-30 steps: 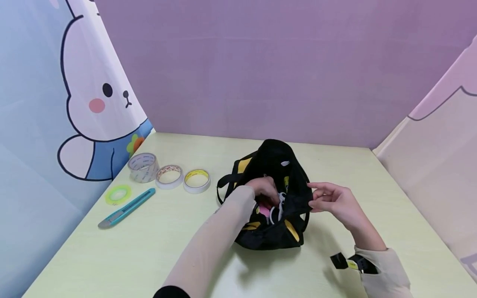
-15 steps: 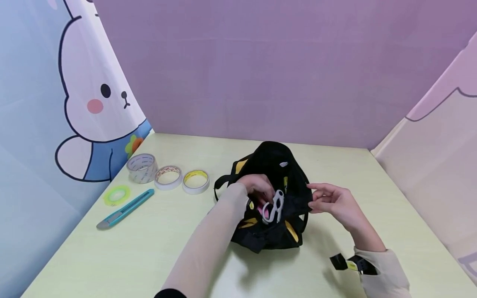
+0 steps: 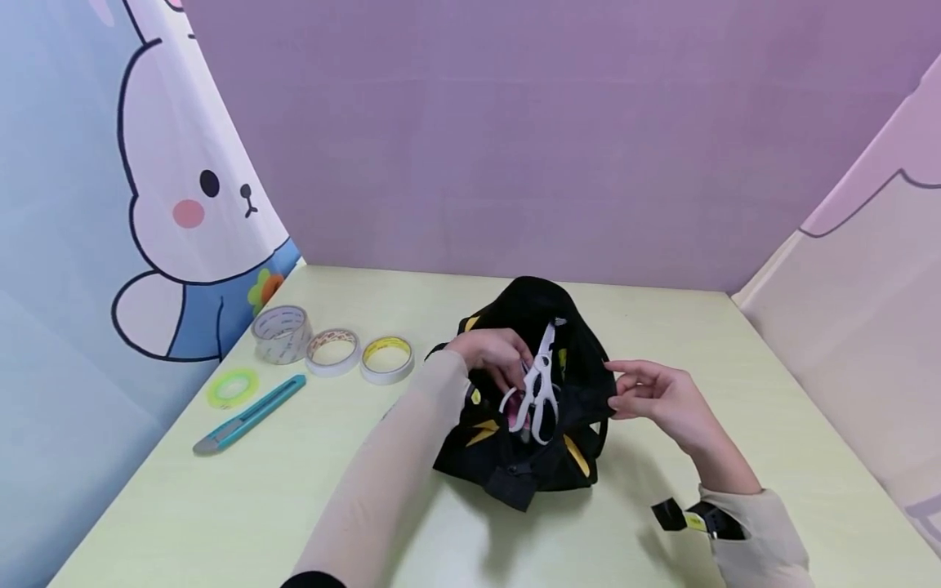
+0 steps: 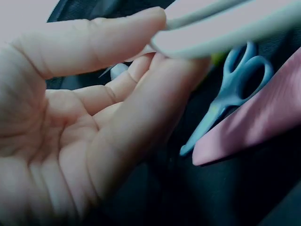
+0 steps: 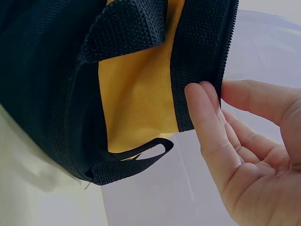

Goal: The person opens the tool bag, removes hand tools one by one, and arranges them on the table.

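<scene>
one pair of white scissors (image 3: pixel 541 376) stands in the mouth of the black-and-yellow bag (image 3: pixel 544 296), tips toward 1 o'clock and handle loops near 6 in the head view. i'd say the step in hand is guiding those scissors through the mouth. imo the next move calls for a firm pinch, tips clear of the fabric, and the rim held wide.

pose-wise, the left hand (image 3: pixel 494 353) sits at about 10 o'clock of the scissors, forearm slanting toward 7. its wrist view shows thumb and fingertips pinching something white, pretty surely those same scissors. blue scissors (image 4: pixel 218 103) and a pink thing (image 4: pixel 249 122) lie toward 3 o'clock there. the right hand (image 3: pixel 657 400) pinches the zip edge (image 5: pixel 229 52) at the bag's 3 o'clock, fingers pointing toward 9, forearm running toward 5.
</scene>
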`<action>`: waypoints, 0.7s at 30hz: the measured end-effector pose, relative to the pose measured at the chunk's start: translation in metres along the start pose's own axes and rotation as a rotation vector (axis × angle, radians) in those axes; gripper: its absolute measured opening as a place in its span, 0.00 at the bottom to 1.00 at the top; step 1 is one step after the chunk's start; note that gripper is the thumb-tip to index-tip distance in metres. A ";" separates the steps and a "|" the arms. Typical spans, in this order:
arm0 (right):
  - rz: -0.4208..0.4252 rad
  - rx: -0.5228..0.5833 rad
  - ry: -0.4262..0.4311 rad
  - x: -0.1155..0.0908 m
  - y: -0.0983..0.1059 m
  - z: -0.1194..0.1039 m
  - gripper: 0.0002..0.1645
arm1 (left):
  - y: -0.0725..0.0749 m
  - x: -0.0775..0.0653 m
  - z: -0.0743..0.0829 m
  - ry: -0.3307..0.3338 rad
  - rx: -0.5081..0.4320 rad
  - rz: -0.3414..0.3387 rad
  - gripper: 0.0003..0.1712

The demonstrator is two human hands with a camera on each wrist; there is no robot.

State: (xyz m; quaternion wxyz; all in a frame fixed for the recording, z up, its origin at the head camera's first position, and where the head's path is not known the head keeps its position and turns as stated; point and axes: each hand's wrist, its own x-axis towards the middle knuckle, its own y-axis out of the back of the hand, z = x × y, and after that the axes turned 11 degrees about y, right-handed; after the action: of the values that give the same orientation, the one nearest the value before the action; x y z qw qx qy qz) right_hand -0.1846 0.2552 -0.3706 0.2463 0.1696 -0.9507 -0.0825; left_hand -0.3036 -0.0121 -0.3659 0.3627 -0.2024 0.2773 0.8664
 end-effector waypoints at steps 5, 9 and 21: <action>0.003 -0.002 -0.006 0.001 -0.002 0.001 0.28 | 0.006 -0.010 0.000 -0.029 0.008 0.005 0.15; 0.001 -0.003 -0.018 0.001 -0.003 0.001 0.28 | 0.010 -0.016 -0.001 -0.043 0.000 0.005 0.17; -0.009 -0.003 -0.016 0.003 -0.003 0.001 0.28 | 0.023 -0.032 0.008 -0.176 -0.092 0.047 0.20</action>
State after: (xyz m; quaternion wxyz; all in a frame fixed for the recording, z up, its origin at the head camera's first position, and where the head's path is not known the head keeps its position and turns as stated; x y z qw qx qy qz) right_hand -0.1870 0.2515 -0.3708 0.2386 0.1727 -0.9517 -0.0861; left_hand -0.3004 -0.0372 -0.3347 0.3555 -0.1355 0.2090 0.9009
